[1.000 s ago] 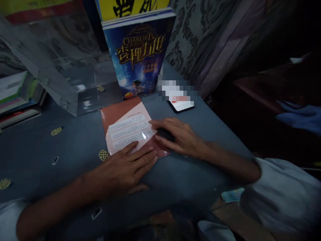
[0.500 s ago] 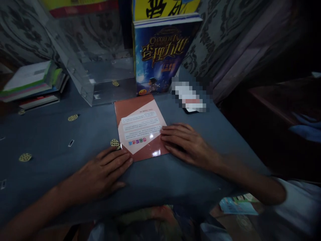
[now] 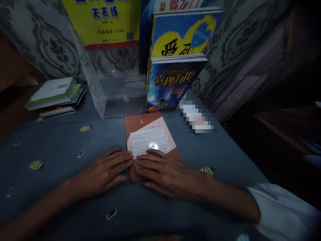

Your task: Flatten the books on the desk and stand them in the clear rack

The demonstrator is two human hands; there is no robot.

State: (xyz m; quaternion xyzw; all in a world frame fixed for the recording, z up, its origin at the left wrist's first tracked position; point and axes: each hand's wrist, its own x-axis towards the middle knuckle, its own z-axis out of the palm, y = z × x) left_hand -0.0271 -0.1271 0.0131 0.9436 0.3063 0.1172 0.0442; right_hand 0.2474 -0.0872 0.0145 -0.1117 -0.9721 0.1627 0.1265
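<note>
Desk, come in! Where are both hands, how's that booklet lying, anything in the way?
Left hand at left edge of booklet. Right hand over its lower part, hiding some print. Booklet flat on table.

Booklet [image 3: 149, 135] | glossy, red-brown and pink | flat on table [image 3: 57, 142] | probably closed

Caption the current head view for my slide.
Left hand at the edge of a brown-and-pink booklet, right hand across it, upright books behind.
</note>
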